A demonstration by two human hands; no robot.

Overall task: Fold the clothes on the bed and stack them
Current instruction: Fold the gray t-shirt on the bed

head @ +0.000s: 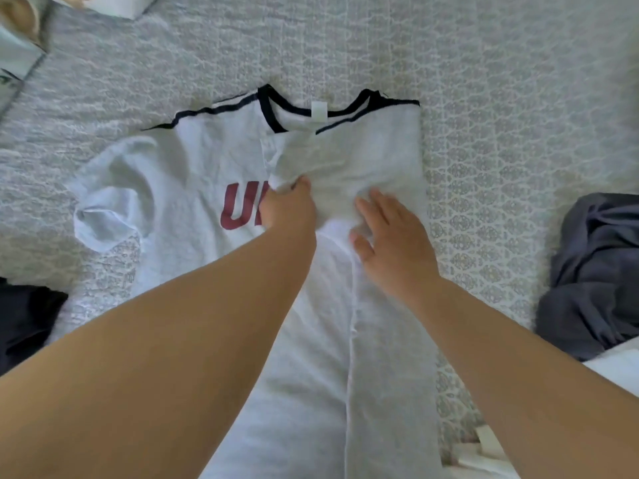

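White cotton bunches in my left hand (288, 210), its grip pinching the folded-in sleeve of the T-shirt (207, 174) lying flat on the bed (484, 98); my right hand (390, 233) presses spread. I'd smooth that panel flat, then fold the other side.

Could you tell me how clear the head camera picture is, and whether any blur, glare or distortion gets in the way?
Head view: soft even daylight, no hard shadows or glare. The right hand is slightly smeared by motion blur. The white T-shirt looks a little washed out, though its red letters stay readable beside the left hand. The wide lens stretches the forearms; the bedspread pattern softens toward the corners.
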